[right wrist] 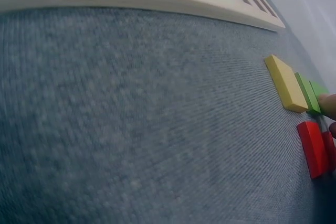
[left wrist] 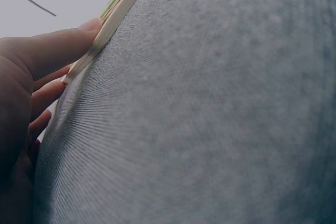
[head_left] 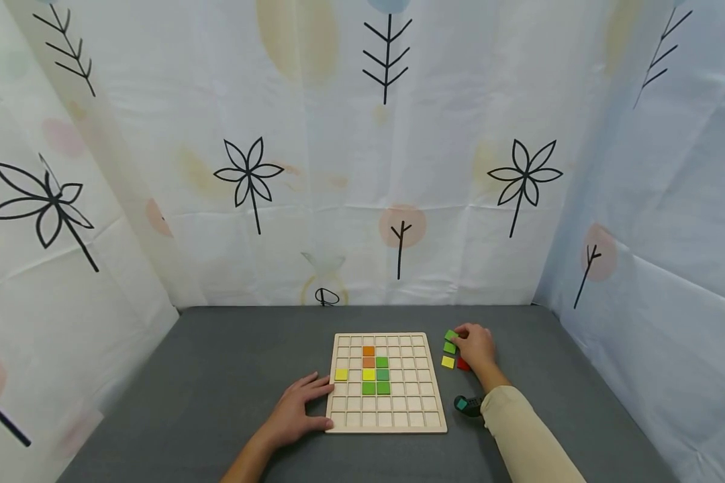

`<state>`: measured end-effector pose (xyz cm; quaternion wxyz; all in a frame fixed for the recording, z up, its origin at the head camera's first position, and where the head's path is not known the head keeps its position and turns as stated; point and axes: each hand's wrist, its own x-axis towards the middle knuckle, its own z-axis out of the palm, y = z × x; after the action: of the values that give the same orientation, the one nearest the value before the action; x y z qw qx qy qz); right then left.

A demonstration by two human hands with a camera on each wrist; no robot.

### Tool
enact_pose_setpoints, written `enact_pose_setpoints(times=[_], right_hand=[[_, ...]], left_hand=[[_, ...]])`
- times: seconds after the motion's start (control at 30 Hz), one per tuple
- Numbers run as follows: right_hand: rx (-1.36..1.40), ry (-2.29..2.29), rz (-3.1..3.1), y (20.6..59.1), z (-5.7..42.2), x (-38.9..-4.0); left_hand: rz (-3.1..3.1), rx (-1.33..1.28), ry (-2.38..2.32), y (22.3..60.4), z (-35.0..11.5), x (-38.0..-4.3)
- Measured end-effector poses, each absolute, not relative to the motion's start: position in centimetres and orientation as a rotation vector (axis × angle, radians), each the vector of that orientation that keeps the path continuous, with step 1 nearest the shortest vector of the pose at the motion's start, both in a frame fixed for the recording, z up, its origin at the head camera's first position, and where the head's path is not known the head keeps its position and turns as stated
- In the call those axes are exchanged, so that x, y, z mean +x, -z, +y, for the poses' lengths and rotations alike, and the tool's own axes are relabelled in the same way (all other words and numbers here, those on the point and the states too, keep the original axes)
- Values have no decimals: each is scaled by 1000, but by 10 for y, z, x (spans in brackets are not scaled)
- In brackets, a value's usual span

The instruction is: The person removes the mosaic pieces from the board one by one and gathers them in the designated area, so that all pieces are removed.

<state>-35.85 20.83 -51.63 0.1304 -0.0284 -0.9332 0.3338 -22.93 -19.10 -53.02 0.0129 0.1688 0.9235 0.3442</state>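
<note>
the left hand (head_left: 297, 410), grip spread, touches the board (head_left: 399, 403) at nine o'clock; the right hand (head_left: 477, 345), grip nearly closed, pinches a green tile (head_left: 450, 335) off the board's two o'clock.

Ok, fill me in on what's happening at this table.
A person is working with a wooden grid board on a gray table. Their left grip rests against the board's left edge. The right grip has its fingertips at the farthest loose green tile; whether it's lifted is unclear. Nearby lie another green tile, a yellow tile and red pieces. Eight orange, yellow and green tiles already sit in the board.
</note>
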Motion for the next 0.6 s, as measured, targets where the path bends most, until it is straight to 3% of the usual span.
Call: enact_pose_setpoints(times=[0.6], right_hand=[[3,-868,-2594,517,198,-352]], left_hand=[[2871,532,-1068,529,-190,-229]])
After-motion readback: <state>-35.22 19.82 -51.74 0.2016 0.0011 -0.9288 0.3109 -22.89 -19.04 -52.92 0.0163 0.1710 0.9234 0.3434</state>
